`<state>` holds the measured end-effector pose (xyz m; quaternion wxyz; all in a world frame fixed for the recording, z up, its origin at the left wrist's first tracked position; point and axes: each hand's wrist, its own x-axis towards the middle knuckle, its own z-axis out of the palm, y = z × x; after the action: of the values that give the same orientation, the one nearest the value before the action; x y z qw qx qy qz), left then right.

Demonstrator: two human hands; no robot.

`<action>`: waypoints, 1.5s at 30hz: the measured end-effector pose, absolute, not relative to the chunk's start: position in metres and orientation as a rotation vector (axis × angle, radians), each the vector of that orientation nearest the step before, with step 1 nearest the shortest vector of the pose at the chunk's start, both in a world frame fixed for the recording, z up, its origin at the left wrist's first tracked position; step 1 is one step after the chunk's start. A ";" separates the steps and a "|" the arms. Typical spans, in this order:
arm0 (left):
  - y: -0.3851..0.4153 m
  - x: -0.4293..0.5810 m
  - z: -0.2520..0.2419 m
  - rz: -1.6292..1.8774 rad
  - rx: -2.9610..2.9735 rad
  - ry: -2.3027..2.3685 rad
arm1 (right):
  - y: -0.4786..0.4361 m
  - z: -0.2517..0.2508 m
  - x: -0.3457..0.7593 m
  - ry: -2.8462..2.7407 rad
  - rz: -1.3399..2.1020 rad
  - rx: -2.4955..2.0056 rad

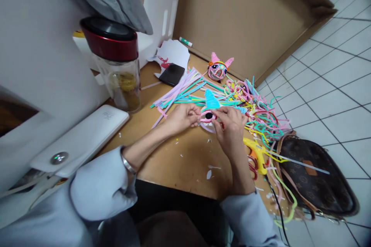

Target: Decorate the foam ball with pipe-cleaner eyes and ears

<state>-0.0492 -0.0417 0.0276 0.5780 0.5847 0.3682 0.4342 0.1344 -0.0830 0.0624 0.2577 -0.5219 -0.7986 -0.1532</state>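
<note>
Lying at the left of the frame, a white device [84, 135] bears a faint grey mark that cannot be read. Right of it stands a clear jar [124, 88] with a red and black lid. Near upper centre, white paper [174, 52] shows red marks, partly behind a black flat case [172, 74]. Lilac and turquoise fuzzy sticks [179, 92] spread over the brown counter [174, 158]. At the centre, the left hand [185, 116] pinches the left edge of a pink-rimmed eye piece [208, 115], in front of a blue fuzzy cone [212, 100]; the right hand [230, 123] has its fingertips closed on the right edge. Above sits a pink-eared figure [218, 71]. Further right lie a yellow glue gun [259, 154] and, at the edge, a brown bag [315, 173] with a repeating monogram, its letters too small to read.
</note>
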 end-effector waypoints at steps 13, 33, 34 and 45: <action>-0.041 -0.047 0.019 1.146 1.740 0.985 | -0.083 0.062 0.136 -2.118 -0.380 -1.407; -0.039 -0.047 0.015 1.158 1.757 0.991 | -0.080 0.057 0.142 -2.088 -0.387 -1.382; -0.038 -0.046 0.015 1.169 1.783 0.998 | -0.081 0.057 0.141 -2.075 -0.381 -1.389; -0.030 -0.042 0.003 1.340 2.046 0.980 | -0.082 0.056 0.139 -2.047 -0.360 -1.404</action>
<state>-0.0422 -0.0304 0.0027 0.2508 0.7517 0.3601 0.4923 0.1394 -0.0820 0.0561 0.3116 -0.5319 -0.7755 -0.1363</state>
